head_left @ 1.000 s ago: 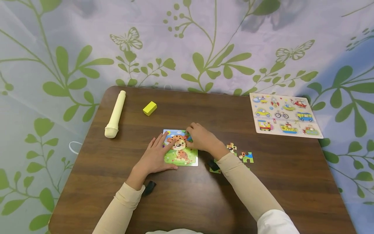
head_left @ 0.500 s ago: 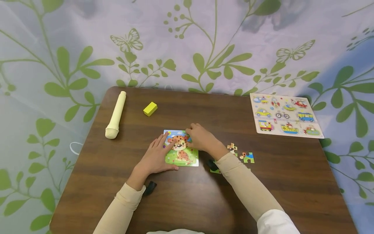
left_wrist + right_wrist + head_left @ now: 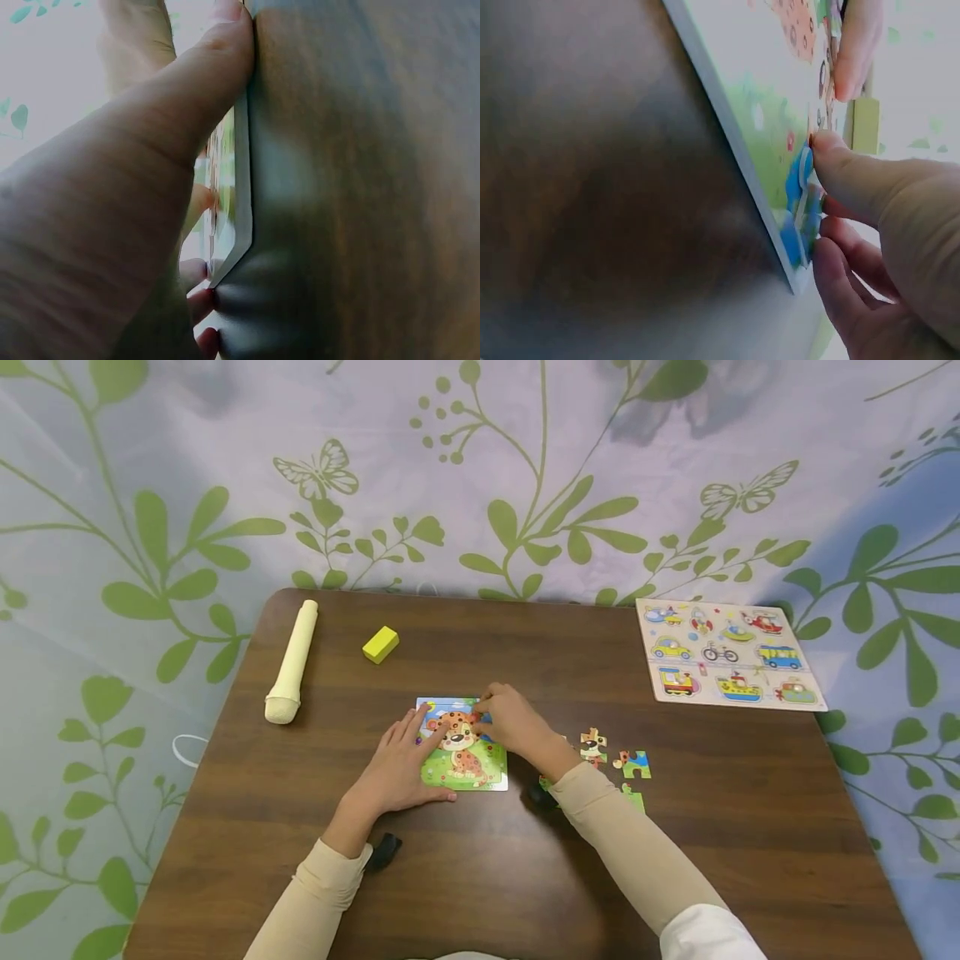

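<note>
A small jigsaw puzzle board [image 3: 480, 774] with a spotted leopard cub picture lies on the table. My left hand [image 3: 401, 768] rests along its left side with fingers spread, the fingertips over the picture. In the left wrist view the thumb [image 3: 217, 56] lies by the board's edge. My right hand [image 3: 517, 722] is at the board's upper right corner. Its thumb and fingers pinch a blue and green jigsaw piece [image 3: 803, 169], which stands tilted on the board in the right wrist view. The right hand partly hides that corner in the head view.
Several loose jigsaw pieces [image 3: 636, 764] lie right of the board, some behind the right forearm. A wooden vehicle peg puzzle [image 3: 731, 652] sits at the far right. A yellow block [image 3: 381, 644] and a cream toy microphone [image 3: 292, 664] lie at the back left.
The head view has shifted slightly. The right forearm has moved a little, showing more of a green loose piece beside it. The left hand keeps its place on the board.
</note>
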A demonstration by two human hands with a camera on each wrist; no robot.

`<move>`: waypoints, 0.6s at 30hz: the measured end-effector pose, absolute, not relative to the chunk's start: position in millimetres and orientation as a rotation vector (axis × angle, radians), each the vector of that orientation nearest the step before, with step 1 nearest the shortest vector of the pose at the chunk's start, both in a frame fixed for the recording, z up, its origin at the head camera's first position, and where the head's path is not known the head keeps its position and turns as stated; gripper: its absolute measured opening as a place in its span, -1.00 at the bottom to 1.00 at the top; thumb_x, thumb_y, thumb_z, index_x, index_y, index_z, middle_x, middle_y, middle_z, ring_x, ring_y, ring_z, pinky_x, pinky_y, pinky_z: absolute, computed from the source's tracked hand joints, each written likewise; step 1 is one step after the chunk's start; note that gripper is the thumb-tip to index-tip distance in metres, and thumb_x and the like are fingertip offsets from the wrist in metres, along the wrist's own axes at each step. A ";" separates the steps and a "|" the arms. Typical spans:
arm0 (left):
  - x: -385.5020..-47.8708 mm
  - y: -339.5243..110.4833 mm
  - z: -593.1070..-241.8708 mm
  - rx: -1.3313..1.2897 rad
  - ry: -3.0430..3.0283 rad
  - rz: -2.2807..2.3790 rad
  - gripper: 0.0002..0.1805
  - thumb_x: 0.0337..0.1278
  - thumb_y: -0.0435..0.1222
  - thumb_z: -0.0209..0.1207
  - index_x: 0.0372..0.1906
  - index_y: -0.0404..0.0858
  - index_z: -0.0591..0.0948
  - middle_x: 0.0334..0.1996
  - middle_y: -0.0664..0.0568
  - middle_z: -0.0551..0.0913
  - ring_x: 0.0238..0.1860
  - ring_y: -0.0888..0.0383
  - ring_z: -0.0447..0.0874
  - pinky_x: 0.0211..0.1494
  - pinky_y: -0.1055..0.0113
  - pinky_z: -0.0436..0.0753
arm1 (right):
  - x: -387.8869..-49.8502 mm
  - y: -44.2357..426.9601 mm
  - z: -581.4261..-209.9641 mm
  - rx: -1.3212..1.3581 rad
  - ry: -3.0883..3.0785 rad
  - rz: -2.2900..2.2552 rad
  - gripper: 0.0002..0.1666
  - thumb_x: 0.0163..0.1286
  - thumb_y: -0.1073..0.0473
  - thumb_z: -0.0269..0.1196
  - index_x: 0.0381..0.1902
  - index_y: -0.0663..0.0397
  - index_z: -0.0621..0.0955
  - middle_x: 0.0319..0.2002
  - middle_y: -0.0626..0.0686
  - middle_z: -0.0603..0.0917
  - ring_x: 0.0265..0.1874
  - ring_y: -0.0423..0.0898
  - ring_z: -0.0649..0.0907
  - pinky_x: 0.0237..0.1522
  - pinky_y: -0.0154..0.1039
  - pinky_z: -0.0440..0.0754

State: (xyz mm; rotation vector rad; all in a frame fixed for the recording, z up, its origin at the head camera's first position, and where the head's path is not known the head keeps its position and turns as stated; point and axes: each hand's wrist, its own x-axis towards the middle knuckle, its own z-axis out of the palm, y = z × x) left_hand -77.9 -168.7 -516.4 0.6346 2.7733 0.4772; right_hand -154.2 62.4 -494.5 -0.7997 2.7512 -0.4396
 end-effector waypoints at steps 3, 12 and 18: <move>-76.3 -166.8 -518.0 0.624 2.778 0.497 0.25 -0.14 0.43 0.36 0.64 0.01 0.14 0.67 -0.23 -0.16 0.66 -0.26 -0.13 0.60 -0.26 0.11 | -151.1 67.6 -496.8 -0.698 2.755 -0.584 -0.46 0.32 -0.08 0.44 0.17 0.05 0.72 0.11 0.11 0.63 0.01 0.02 0.66 0.04 -0.10 0.71; -76.3 -167.8 -518.7 0.590 2.766 0.520 0.27 -0.15 0.43 0.36 0.65 0.05 0.10 0.68 -0.18 -0.21 0.68 -0.20 -0.20 0.64 -0.23 0.04 | -152.9 90.8 -497.1 -0.555 2.697 -0.693 -0.37 0.28 -0.01 0.48 0.27 0.05 0.64 0.10 0.11 0.60 -0.19 -0.07 0.59 -0.19 -0.19 0.62; -77.1 -170.5 -518.4 0.594 2.759 0.543 0.28 -0.16 0.43 0.36 0.65 0.05 0.08 0.68 -0.18 -0.22 0.68 -0.19 -0.22 0.64 -0.23 0.03 | -155.6 87.1 -495.9 -0.493 2.707 -0.691 -0.52 0.28 0.00 0.48 0.12 0.03 0.75 0.02 0.07 0.65 -0.27 -0.10 0.62 -0.23 -0.22 0.63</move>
